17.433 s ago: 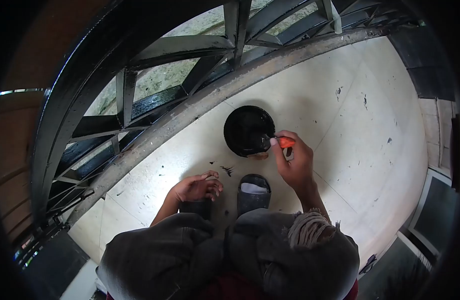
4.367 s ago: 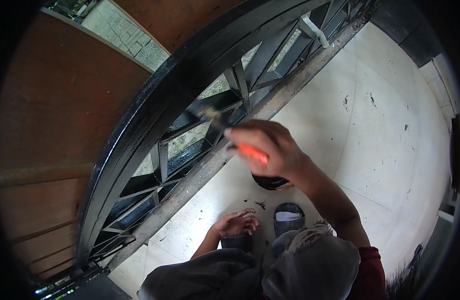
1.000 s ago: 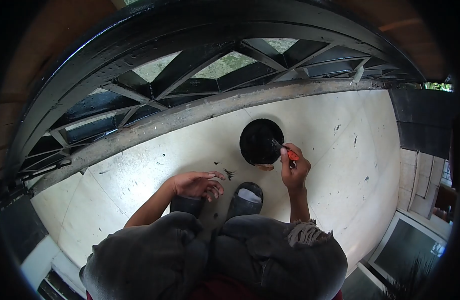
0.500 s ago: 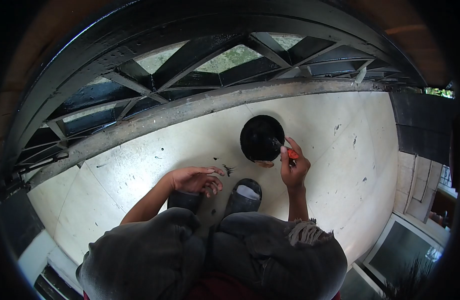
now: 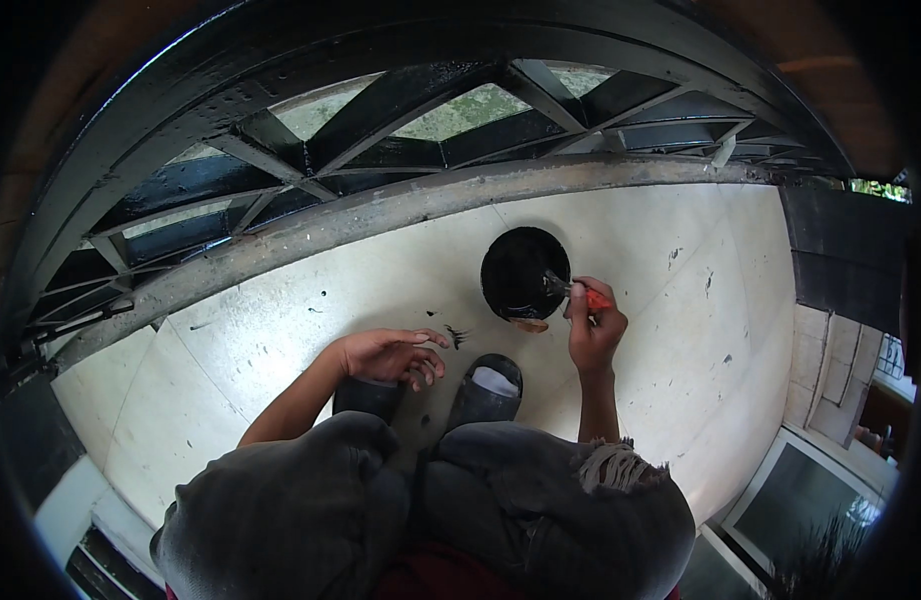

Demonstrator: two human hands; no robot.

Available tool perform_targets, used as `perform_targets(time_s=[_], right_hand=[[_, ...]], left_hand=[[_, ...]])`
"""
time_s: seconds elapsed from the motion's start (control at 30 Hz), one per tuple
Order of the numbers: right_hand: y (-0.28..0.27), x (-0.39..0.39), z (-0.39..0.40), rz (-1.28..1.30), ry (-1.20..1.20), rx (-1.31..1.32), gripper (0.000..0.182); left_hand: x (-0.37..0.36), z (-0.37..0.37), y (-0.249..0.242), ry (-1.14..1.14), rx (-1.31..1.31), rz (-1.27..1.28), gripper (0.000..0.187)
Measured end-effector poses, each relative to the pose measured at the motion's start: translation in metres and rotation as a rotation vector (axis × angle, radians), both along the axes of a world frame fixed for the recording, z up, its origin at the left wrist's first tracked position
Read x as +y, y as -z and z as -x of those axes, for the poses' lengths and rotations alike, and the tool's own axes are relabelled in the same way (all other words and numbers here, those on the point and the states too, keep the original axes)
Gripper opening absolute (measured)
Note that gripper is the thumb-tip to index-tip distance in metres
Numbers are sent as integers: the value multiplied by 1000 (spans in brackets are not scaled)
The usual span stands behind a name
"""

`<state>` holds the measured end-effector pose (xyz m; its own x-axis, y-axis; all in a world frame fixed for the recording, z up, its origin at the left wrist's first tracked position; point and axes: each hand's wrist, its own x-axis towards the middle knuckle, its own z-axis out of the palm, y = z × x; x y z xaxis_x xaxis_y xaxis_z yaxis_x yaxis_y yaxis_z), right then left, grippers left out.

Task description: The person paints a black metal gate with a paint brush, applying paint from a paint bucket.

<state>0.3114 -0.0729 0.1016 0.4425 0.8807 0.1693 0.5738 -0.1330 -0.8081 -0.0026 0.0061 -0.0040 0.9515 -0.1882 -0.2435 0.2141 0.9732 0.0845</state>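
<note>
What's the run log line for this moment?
right hand: gripping orange-handled brush, head at mouth of black bucket | left hand: empty, loosely curled | black bucket: on pale floor | dark metal framework beyond

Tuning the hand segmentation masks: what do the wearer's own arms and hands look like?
Left hand and right hand: bare, five-fingered, no gloves, rings or cables visible. Forearms: bare, no watch or sleeve in view. Below them, dark grey trousers, with a frayed pale patch at the right knee.
</note>
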Motion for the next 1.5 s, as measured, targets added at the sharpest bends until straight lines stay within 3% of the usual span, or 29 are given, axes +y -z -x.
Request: perform_targets(time_s=[0.07,0.2,0.33,0.47,0.53,0.6,0.67,0.73,0.8,0.87,0.93,1.0,1.07,1.43,1.5], right_hand=[[2,-1,-3,38,-53,-64,13],[-11,-15,-1,-69,178,167,13],[2,-11,7,-37,9,-95,16],[10,-20,12,-199,168,120,11],[10,-9,14,-35,-7,-158,13],[10,-12,15,-70,5,-226,13],[3,-16,20,-200,185,80,15],[7,-14,16,-198,153,66,16],[6,-10,15,-85,307,317,19],[0,-11,13,-151,373,379,25],[-1,-13,8,-274,603,660,31],[24,-22,-1,-301,657,757,33],[40,-31,-4,-325,667,1021,32],[47,-38,-6,-368,625,1229,29],[41,-34,-2,-333,719,1219,30]], left_hand=[[2,1,0,1,8,-15,46],[-1,3,2,-10,6,-3,48],[1,1,1,27,37,-34,50],[-1,2,3,4,17,-13,49],[-2,2,4,-19,20,-2,49],[0,3,4,-18,16,-8,49],[-3,4,3,-12,6,-5,49],[-2,3,3,-19,12,-16,49],[1,1,1,-4,15,-29,49],[-2,4,0,5,26,-26,48],[-2,4,2,-30,-2,17,47],[-2,3,2,-24,-6,6,47],[-1,4,2,-25,1,-4,48],[-2,4,4,-14,16,-13,48],[0,4,1,-8,16,-23,49]])
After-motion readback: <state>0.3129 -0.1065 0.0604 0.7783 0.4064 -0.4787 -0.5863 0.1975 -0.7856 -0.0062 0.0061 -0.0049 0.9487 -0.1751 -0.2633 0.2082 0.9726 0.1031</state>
